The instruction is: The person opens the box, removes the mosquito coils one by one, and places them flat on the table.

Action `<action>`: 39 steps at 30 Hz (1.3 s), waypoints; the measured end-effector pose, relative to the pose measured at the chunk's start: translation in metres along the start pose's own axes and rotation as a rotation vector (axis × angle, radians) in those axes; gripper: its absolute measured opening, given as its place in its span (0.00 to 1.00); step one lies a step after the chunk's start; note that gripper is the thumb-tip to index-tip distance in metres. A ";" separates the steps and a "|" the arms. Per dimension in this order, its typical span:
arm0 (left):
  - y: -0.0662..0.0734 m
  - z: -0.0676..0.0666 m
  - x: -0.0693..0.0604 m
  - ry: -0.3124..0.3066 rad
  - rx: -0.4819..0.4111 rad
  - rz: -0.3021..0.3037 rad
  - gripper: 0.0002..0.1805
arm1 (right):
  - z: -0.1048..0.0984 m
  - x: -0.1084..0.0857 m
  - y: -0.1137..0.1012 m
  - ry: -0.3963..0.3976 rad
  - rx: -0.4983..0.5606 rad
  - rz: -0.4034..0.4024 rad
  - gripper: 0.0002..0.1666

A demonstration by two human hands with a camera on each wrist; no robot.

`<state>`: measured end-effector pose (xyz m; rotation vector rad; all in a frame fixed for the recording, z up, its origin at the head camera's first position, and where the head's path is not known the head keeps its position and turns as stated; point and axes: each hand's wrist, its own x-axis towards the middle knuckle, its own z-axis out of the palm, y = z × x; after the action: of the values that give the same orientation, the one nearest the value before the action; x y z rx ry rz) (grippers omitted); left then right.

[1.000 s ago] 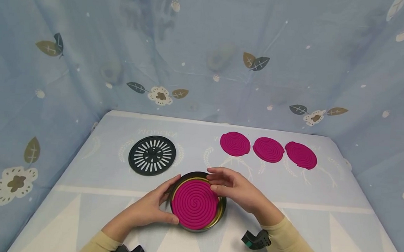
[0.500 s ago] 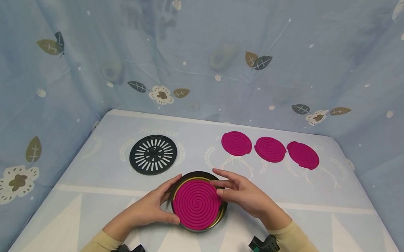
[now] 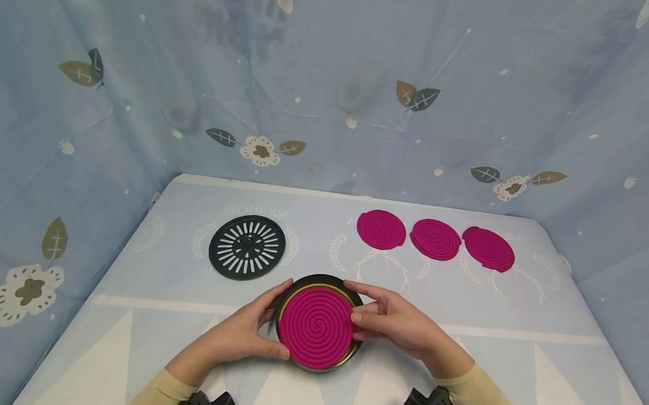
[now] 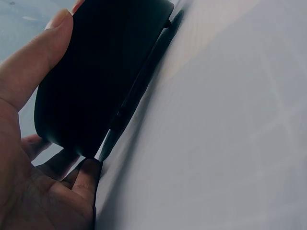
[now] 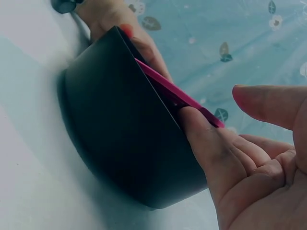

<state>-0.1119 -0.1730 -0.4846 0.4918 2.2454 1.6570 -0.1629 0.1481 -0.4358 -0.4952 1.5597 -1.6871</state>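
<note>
A round dark tin [image 3: 324,279] with a gold inner edge carries a magenta spiral coil [image 3: 317,327] at its mouth. My left hand [image 3: 238,336] grips the tin's left side, thumb at the front and fingers behind; the left wrist view shows this hand [image 4: 43,191] around the dark wall [image 4: 96,72]. At the right edge is my right hand [image 3: 403,328]. In the right wrist view the coil [image 5: 177,93] lies tilted, its near edge above the tin's rim [image 5: 156,96]. A fingertip of my right hand [image 5: 254,167] touches under that edge, while the thumb stands apart.
A black slotted lid [image 3: 247,247] lies behind and left of the tin. Three more magenta coils [image 3: 381,229], [image 3: 435,239], [image 3: 488,248] lie in a row at the back right. Patterned blue cloth [image 3: 331,91] rises behind the table.
My right hand has shifted slightly right and toward me, from over the coil's upper right part to its right edge. The left hand keeps its grip on the tin.
</note>
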 end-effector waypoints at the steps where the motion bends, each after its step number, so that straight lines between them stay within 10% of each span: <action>1: 0.000 0.000 0.000 0.000 0.002 -0.001 0.68 | 0.000 -0.001 0.001 -0.002 0.000 0.000 0.42; 39: 0.000 0.000 -0.001 0.002 0.010 -0.013 0.67 | 0.024 -0.002 0.004 0.175 -0.130 0.032 0.41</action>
<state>-0.1109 -0.1733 -0.4841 0.4771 2.2547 1.6406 -0.1429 0.1334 -0.4353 -0.3948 1.8027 -1.6484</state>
